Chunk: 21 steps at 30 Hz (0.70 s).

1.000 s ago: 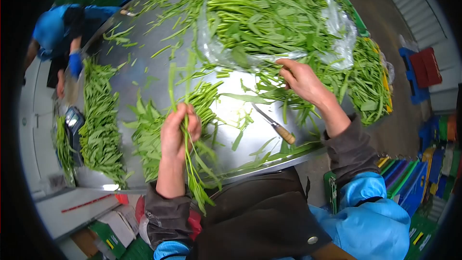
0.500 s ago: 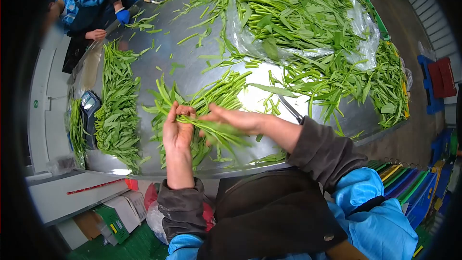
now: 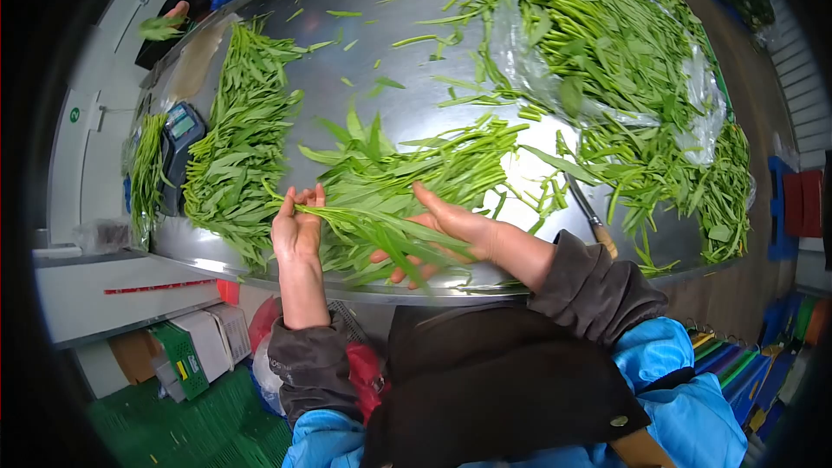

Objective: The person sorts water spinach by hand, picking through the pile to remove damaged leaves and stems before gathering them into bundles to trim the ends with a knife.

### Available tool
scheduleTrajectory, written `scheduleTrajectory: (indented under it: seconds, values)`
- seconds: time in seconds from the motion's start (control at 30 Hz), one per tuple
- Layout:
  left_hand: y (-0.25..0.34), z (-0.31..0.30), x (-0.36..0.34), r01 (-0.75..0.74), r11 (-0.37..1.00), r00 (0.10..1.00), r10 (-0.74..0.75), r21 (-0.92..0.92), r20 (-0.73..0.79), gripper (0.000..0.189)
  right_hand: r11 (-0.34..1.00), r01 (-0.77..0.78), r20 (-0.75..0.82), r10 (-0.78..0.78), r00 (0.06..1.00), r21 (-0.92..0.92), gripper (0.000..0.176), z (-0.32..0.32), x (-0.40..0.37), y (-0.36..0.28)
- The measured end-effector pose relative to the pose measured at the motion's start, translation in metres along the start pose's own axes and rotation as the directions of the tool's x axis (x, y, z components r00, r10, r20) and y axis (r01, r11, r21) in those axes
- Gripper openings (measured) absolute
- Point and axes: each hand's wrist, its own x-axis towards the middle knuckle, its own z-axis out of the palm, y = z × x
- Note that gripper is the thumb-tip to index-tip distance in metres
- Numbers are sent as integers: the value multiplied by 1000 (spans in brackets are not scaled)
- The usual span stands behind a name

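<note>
A second ago the right hand (image 3: 455,227) was out at the bag (image 3: 524,48) of greens toward the desk's (image 3: 364,52) far right; it has since come back across and now lies against the bunch (image 3: 368,224), fingers spread flat and open, pinching nothing, palm along the leafy half. The left hand (image 3: 297,232) has kept its grip throughout; its fingers are closed round the stem ends. The bunch itself has turned: it hung down over the near edge before, and now it lies crosswise just above that edge, stems at the left, leaves trailing to the right under the open palm. It also looks fuller than it did, so the reach to the far side seems to have added stems; the flat hand reads as smoothing or evening them, though that is a judgement.

The knife (image 3: 592,224) has not been touched; it lies by the near right edge, well apart from both hands. A pile (image 3: 238,143) of greens stays at the left edge, just beyond the left hand.
</note>
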Motion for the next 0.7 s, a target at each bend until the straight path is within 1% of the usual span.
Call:
scheduleTrajectory:
  seconds: [0.03,0.1,0.17,0.23,0.27,0.3,0.37,0.4,0.43,0.5,0.57,0.6,0.63,0.67,0.7]
  values:
    - [9,-2,2,-20,1000,1000,20,-4,-13,23,1000,-10,9,10,1000,-3,91,2,5,-1]
    - [27,-15,17,-34,999,999,34,-41,0,21,1000,4,-43,-5,999,-30,92,8,15,-3]
    - [41,-20,26,-72,997,997,72,-27,-30,18,1000,-5,-41,4,999,-14,91,7,26,-1]
    - [57,-24,34,-80,994,996,76,-72,-49,16,1000,-21,-44,20,999,-13,86,5,33,-1]
    - [65,-26,38,-84,992,996,80,-90,-50,16,999,-41,-191,45,980,26,83,10,31,1]
    - [73,-28,41,-87,990,995,82,-108,-50,16,999,-50,-180,53,982,21,83,6,34,4]
    - [88,-33,47,-105,986,994,99,-131,-52,17,990,-49,-167,71,983,132,82,-5,38,10]
    - [94,-35,49,-122,985,992,116,-123,-53,17,993,-34,-182,55,982,115,77,0,35,8]
    - [101,-35,48,-142,983,989,137,-115,-53,18,994,-41,-169,58,984,102,77,-4,34,11]
    - [121,-43,45,-189,978,982,186,-93,-41,19,995,-29,-288,-1,958,-97,69,-16,28,21]
    - [147,-61,48,-344,935,939,344,85,10,21,996,18,-364,-49,930,-88,57,-14,15,27]
    - [161,-66,49,-392,915,917,397,91,-39,23,996,20,-359,-52,932,-92,57,-13,8,32]
    - [178,-75,55,-426,897,899,434,121,-51,24,995,62,-420,-87,903,-73,54,-13,1,39]
    - [196,-83,60,-434,892,895,443,125,-51,23,993,106,-481,-120,869,-56,51,-12,-5,47]
    - [213,-87,64,-442,888,891,451,129,-49,23,993,108,-479,-122,869,-57,51,-10,-9,55]
